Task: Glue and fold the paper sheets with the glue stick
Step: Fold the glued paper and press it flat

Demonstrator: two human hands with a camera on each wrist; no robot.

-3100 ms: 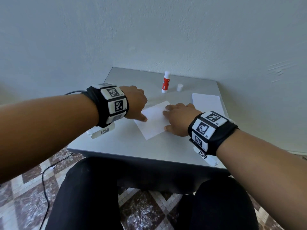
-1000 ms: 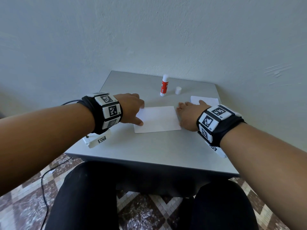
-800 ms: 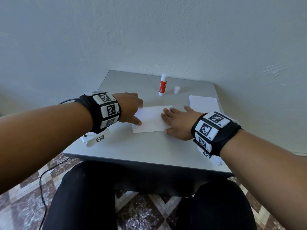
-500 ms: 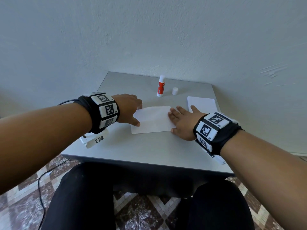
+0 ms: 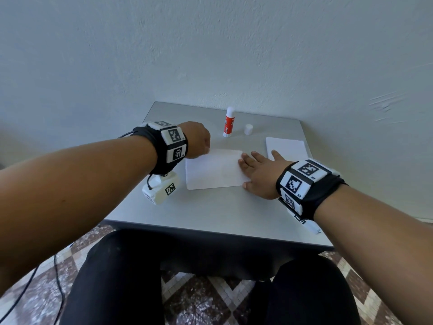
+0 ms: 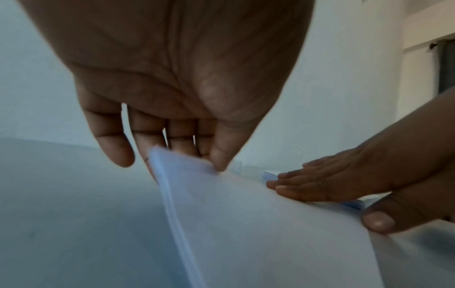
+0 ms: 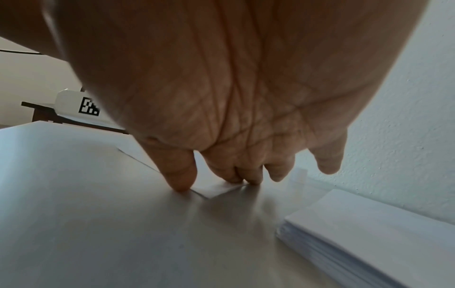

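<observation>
A white paper sheet (image 5: 214, 168) lies in the middle of the grey table (image 5: 210, 212). My left hand (image 5: 200, 143) pinches its far left corner between thumb and fingers; in the left wrist view that left hand (image 6: 197, 159) holds the paper sheet (image 6: 246, 224) raised off the table there. My right hand (image 5: 257, 171) lies flat with straight fingers on the sheet's right edge. The right wrist view has the right hand (image 7: 221, 175) pressing down a corner of the paper sheet (image 7: 216, 188). The red-and-white glue stick (image 5: 229, 123) stands uncapped at the back, its white cap (image 5: 248, 129) beside it.
A stack of white sheets (image 5: 285, 146) lies at the back right, just beyond my right hand, and shows as the stack (image 7: 369, 233) in the right wrist view. The wall stands directly behind the table. My legs are under the front edge.
My right hand swept across the sheet and back to its right edge. My left wrist has risen, and the left hand now pinches the sheet's far left corner and lifts it.
</observation>
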